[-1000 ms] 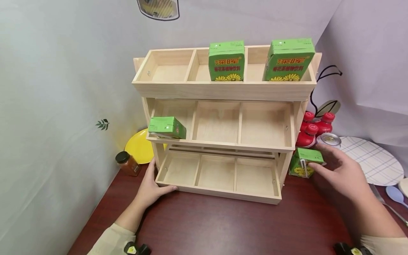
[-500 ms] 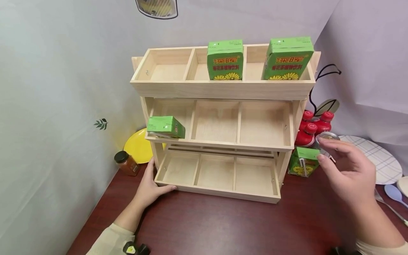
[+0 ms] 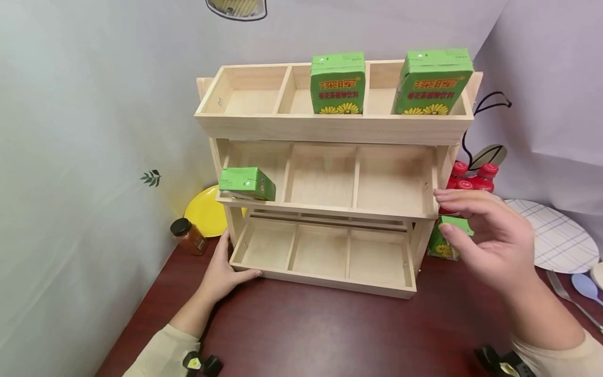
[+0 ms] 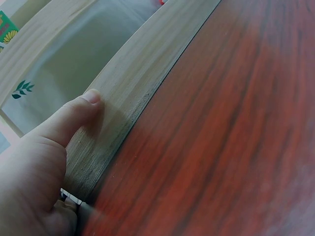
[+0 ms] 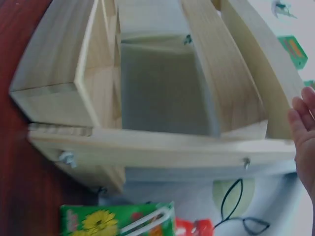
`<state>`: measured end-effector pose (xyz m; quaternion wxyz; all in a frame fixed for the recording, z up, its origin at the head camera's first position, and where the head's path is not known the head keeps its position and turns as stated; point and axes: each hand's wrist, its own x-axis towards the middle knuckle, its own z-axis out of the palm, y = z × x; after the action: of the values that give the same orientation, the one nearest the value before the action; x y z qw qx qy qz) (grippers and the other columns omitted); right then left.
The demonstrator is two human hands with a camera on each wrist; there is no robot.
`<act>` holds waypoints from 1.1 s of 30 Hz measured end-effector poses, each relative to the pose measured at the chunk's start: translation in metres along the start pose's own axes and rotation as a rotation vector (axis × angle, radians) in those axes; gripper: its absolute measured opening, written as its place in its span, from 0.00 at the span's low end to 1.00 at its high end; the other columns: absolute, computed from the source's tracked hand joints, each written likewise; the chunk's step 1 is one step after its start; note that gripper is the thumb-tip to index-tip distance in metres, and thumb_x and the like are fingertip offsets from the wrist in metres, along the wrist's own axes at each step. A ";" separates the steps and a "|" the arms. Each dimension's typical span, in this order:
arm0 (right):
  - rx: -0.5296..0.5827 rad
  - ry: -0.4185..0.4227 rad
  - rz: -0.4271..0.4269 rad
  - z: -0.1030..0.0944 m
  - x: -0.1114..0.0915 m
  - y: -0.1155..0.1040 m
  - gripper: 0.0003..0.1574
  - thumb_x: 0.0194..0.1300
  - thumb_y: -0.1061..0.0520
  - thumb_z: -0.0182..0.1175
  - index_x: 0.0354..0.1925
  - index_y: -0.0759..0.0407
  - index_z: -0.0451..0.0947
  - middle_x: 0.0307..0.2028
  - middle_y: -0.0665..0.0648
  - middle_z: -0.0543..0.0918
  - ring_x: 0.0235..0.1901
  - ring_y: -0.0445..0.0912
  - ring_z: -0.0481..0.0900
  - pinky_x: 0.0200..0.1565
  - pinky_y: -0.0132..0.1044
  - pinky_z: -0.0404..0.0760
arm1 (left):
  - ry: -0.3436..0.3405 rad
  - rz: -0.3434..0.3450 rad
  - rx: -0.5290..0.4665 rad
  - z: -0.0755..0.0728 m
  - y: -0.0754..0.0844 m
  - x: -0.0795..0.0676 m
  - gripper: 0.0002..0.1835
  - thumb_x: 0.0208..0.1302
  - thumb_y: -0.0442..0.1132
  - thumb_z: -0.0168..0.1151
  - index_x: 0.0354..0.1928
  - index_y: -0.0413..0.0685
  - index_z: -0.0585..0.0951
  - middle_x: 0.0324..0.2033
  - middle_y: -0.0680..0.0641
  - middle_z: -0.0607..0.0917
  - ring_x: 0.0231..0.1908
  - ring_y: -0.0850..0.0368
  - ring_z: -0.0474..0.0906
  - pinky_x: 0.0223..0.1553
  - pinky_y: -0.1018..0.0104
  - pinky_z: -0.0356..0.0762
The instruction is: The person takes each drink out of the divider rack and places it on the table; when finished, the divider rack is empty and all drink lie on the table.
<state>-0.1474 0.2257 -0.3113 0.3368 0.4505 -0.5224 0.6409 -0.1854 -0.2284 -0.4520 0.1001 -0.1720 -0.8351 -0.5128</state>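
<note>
A three-tier wooden display rack (image 3: 330, 130) stands on the table. My left hand (image 3: 220, 273) grips its lower left corner, thumb on the front board of the bottom tier (image 4: 130, 73) and fingers round the side. My right hand (image 3: 494, 238) holds nothing; its fingers are spread from the thumb, at the right end of the middle tier. Partly behind it, a green drink carton (image 3: 439, 245) with a straw stands beside the rack. Two more cartons stand on the top tier, in the middle (image 3: 338, 86) and right (image 3: 434, 86) compartments. Another carton (image 3: 247, 183) lies in the middle tier's left compartment.
Red-capped bottles (image 3: 484, 178) cluster behind the right hand. A checked white plate (image 3: 558, 235), a fork (image 3: 565, 293) and a blue spoon (image 3: 586, 287) lie at the right. A yellow plate (image 3: 203, 212) and a black-lidded jar (image 3: 188, 238) are at the left.
My right hand has let go of the carton beside the rack, drawn back to the right, then moved up and left to the rack's right side. The left hand keeps its grip.
</note>
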 end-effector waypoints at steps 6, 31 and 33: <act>-0.082 -0.108 0.120 0.015 0.024 0.005 0.17 0.50 0.75 0.67 0.38 0.88 0.74 0.42 0.74 0.81 0.46 0.57 0.80 0.50 0.35 0.77 | -0.002 -0.002 -0.001 0.000 -0.001 0.000 0.67 0.35 0.37 0.85 0.76 0.48 0.50 0.65 0.38 0.65 0.59 0.42 0.66 0.56 0.65 0.66; -0.297 -0.362 0.153 0.131 0.071 0.057 0.18 0.47 0.74 0.70 0.40 0.72 0.80 0.41 0.64 0.82 0.43 0.51 0.80 0.47 0.44 0.79 | -0.002 0.001 -0.008 -0.002 0.000 0.001 0.67 0.34 0.37 0.85 0.75 0.49 0.50 0.65 0.38 0.65 0.60 0.43 0.66 0.57 0.62 0.65; -0.282 -0.347 0.181 0.140 0.070 0.061 0.19 0.48 0.74 0.70 0.42 0.72 0.79 0.44 0.64 0.81 0.46 0.51 0.79 0.49 0.45 0.79 | -0.003 -0.002 -0.010 0.000 -0.002 0.002 0.67 0.33 0.38 0.85 0.75 0.50 0.50 0.65 0.39 0.65 0.60 0.43 0.65 0.57 0.58 0.65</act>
<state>-0.1966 0.0732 -0.2620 0.2427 0.4537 -0.6952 0.5020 -0.1879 -0.2291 -0.4526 0.0974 -0.1726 -0.8329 -0.5167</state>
